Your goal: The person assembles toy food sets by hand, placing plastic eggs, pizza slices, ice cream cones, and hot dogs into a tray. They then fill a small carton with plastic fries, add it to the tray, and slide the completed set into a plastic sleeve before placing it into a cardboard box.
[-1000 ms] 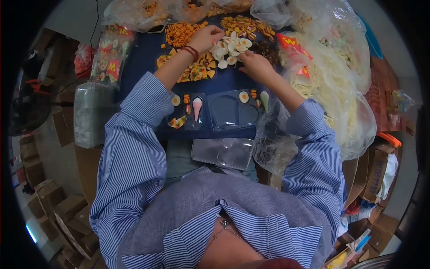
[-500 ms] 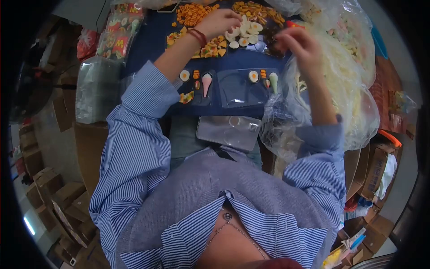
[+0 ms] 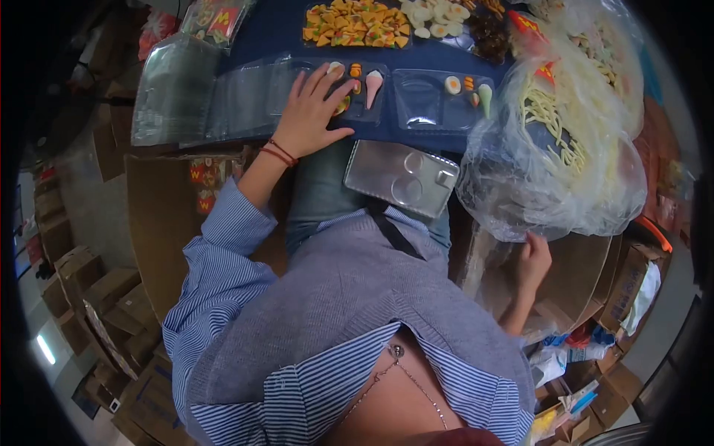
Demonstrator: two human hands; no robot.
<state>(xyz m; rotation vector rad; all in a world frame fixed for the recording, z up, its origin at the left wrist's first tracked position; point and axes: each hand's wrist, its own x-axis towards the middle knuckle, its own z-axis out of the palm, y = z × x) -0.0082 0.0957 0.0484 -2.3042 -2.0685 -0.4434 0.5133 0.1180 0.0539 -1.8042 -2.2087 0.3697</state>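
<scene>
My left hand (image 3: 316,111) lies spread over a clear plastic tray (image 3: 375,117), covering its left part. In that tray are a pink ice-cream-cone shape (image 3: 373,89), a small orange burger-like piece (image 3: 355,70) and a partly hidden fried-egg piece (image 3: 336,69). A second clear tray (image 3: 416,111) beside it holds a fried-egg piece (image 3: 452,85) and a green cone shape (image 3: 485,99). Low at the right, below the edge of a large plastic bag (image 3: 595,201), my right hand (image 3: 534,260) has its fingers curled; whatever they hold, if anything, is hidden.
Piles of yellow-orange pieces (image 3: 357,26), white egg pieces (image 3: 439,15) and dark brown pieces (image 3: 491,41) lie at the back. Stacked clear trays (image 3: 175,93) stand left. A clear lid-like tray (image 3: 398,178) rests on my lap. Cream-coloured strands (image 3: 550,123) fill the bag.
My left hand has come down from the egg pile to the left tray. My right hand has dropped from the brown pieces to below the bag. The view has tilted downward.
</scene>
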